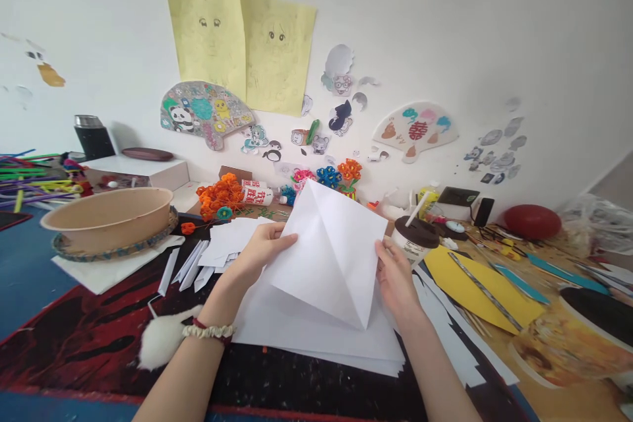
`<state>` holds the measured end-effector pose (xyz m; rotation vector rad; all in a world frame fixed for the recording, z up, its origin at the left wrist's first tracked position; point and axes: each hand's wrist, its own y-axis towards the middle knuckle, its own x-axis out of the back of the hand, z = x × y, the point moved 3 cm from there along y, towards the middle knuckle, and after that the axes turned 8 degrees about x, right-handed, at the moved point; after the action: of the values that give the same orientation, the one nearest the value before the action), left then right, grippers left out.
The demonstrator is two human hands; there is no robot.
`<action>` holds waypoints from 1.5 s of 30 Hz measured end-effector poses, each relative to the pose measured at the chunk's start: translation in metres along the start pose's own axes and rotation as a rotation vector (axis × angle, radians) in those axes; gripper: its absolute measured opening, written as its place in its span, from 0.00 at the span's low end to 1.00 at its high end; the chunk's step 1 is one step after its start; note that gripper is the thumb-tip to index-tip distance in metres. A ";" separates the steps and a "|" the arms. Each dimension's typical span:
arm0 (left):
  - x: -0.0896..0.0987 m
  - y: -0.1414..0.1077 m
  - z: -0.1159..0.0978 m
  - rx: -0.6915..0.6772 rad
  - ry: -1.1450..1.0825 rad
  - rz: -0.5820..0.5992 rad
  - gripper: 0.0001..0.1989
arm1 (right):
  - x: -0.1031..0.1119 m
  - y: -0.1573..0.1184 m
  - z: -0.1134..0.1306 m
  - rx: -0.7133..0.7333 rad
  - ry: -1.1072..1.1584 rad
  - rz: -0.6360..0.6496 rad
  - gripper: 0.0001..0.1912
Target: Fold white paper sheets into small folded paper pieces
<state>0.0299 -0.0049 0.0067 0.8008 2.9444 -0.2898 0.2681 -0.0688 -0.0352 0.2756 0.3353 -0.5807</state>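
A white square sheet of paper [316, 257] with a crease running corner to corner is held up and tilted over the desk. My left hand [270, 247] pinches its left edge, thumb on top. At the right edge my right hand [395, 277] grips it, the fingers partly behind the sheet. Beneath lies a larger stack of white paper [316, 343] on the dark mat. Left of it are several folded paper strips [190, 267] and a pile of cut white pieces [230, 241]. A white fluffy object [161, 341] rests beside my left wrist.
A beige oval basin [106, 217] stands at left. Orange craft flowers [225, 198] sit at the back. To the right are a lidded cup with a straw [415, 234], yellow card [475, 287] and a large patterned tub [573, 343]. Paper fans [418, 130] hang on the wall.
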 end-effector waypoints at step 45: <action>0.012 -0.002 0.005 -0.049 0.209 -0.118 0.24 | -0.012 -0.015 -0.020 -0.297 -0.238 0.457 0.18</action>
<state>0.0184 -0.0014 0.0002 0.6916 3.1872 -0.1480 0.2451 -0.0679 -0.0515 -0.0088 0.1169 -0.1055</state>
